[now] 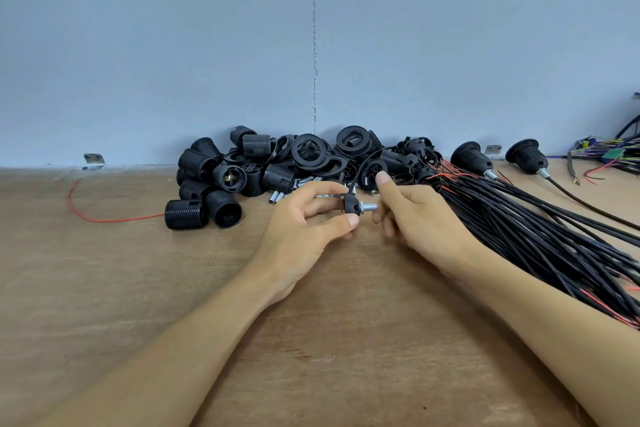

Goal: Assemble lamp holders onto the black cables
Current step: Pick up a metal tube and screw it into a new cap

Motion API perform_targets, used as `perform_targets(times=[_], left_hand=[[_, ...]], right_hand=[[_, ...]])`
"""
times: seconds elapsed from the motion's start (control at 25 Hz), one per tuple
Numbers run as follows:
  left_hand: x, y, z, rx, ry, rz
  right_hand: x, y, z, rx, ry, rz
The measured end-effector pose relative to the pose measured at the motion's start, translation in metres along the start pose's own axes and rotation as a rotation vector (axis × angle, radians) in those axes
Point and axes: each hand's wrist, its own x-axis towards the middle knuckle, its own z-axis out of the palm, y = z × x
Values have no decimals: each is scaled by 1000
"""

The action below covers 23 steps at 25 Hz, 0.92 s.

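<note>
- We pinch a small black holder cap (350, 207) between the thumb and fingers of our left hand (311, 215), above the middle of the bench (311, 340), so its metal threaded tube (369, 207) points right.
- Our right hand (412, 215) sits just beside the tube's end, fingers curled and thumb raised. We cannot tell whether it grips anything.
- A black cable (360, 166) arcs up from the cap, seemingly already threaded.
- The shell pile (249, 177) lies far left and the cable bundle (536, 236) right, both within easy reach.
- Two finished holders (471, 158) rest far right, apart from the stock.
</note>
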Motion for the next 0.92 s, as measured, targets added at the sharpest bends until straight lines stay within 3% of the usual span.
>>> perform_targets(times=[0.12,0.24,0.36,0.52,0.76,0.92], left_hand=[[1,0,-1,-43,29,-28],[1,1,-1,-67,26,-54],[1,1,1,-47,-2,-58],[2,3,1,-100,36,-97],[-1,-1,4,77,4,-14],[0,0,4,28,26,-61]], right_hand=[[-2,-3,-4,225,-107,2],[-3,0,-3,103,-133,-37],[-2,0,-1,-156,-37,-10],[-4,-2,-3,-8,-106,-82],[-3,0,2,-216,-22,-36],[-6,-1,-1,-35,-30,-83]])
